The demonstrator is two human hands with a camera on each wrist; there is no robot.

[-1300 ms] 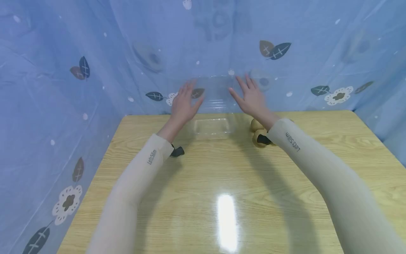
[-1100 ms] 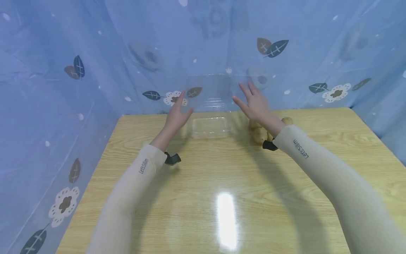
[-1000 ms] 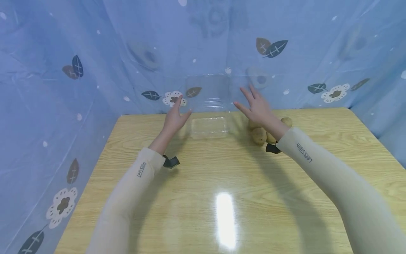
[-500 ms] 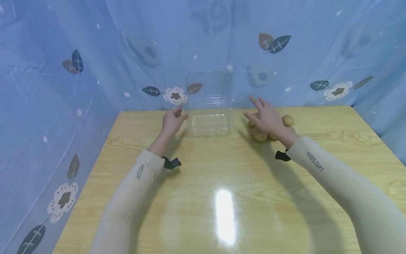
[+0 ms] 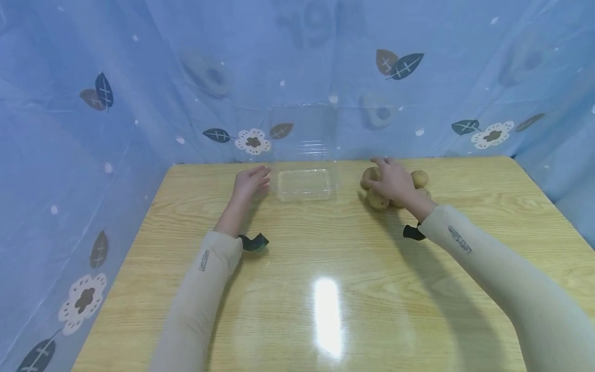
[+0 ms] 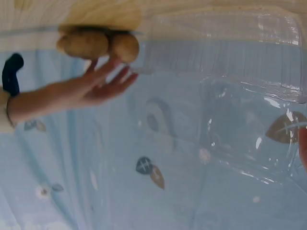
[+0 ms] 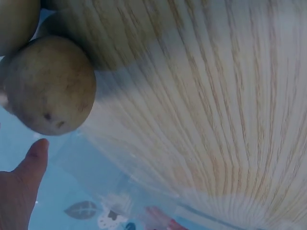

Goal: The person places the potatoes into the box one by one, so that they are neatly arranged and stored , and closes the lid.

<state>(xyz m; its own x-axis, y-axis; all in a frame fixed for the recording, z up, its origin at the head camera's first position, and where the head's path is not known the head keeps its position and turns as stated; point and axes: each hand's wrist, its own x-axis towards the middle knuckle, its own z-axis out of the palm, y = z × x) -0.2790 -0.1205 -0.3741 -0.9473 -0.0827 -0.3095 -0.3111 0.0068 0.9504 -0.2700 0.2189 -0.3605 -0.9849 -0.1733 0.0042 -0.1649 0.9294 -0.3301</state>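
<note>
A clear plastic container (image 5: 304, 185) stands at the far middle of the wooden table (image 5: 325, 248), its lid (image 5: 304, 129) up against the blue curtain. My left hand (image 5: 253, 181) rests on the table just left of it with relaxed fingers, holding nothing. My right hand (image 5: 388, 178) lies on a small pile of potatoes (image 5: 377, 200) to the container's right. In the left wrist view the right hand (image 6: 91, 88) has nearly straight fingers touching the potatoes (image 6: 84, 43), and the container (image 6: 249, 96) fills the right side. The right wrist view has one potato (image 7: 50, 86) close up.
A blue curtain (image 5: 139, 103) printed with leaves and flowers closes off the table at the back and on both sides. A bright light glare (image 5: 327, 315) sits on the near middle of the table. Another potato (image 5: 420, 178) lies at the pile's far right.
Both hands came down from beside the raised lid. The left one sank to the table beside the container. The right one moved right and down onto the potatoes.
</note>
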